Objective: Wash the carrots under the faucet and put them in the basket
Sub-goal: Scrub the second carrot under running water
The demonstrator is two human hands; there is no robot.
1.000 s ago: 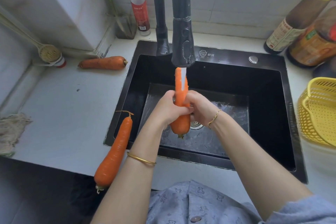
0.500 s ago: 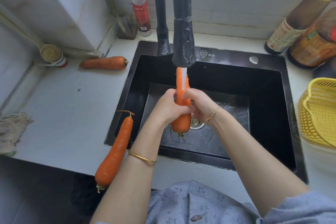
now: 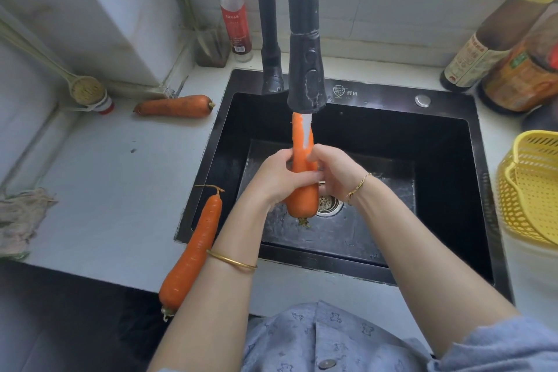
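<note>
An orange carrot (image 3: 302,160) stands nearly upright over the black sink (image 3: 447,160), its thin tip up under the running water of the black faucet (image 3: 306,69). My left hand (image 3: 276,175) grips its middle from the left. From the right, my right hand (image 3: 335,172) curls its fingers round the same carrot. A long carrot (image 3: 196,248) lies across the sink's front left corner and the counter. A dirtier carrot (image 3: 175,106) lies on the counter left of the sink. The yellow basket (image 3: 531,187) stands at the right edge.
Sauce bottles (image 3: 495,48) stand at the back right, a red-capped bottle (image 3: 234,15) behind the sink's left corner. A brush (image 3: 86,90) leans in the left corner and a cloth (image 3: 21,214) lies at the counter's left edge. The drain (image 3: 329,204) sits under the carrot.
The right hand has slid a little up along the carrot, and the carrot has turned slightly between the hands. Water keeps running on its tip.
</note>
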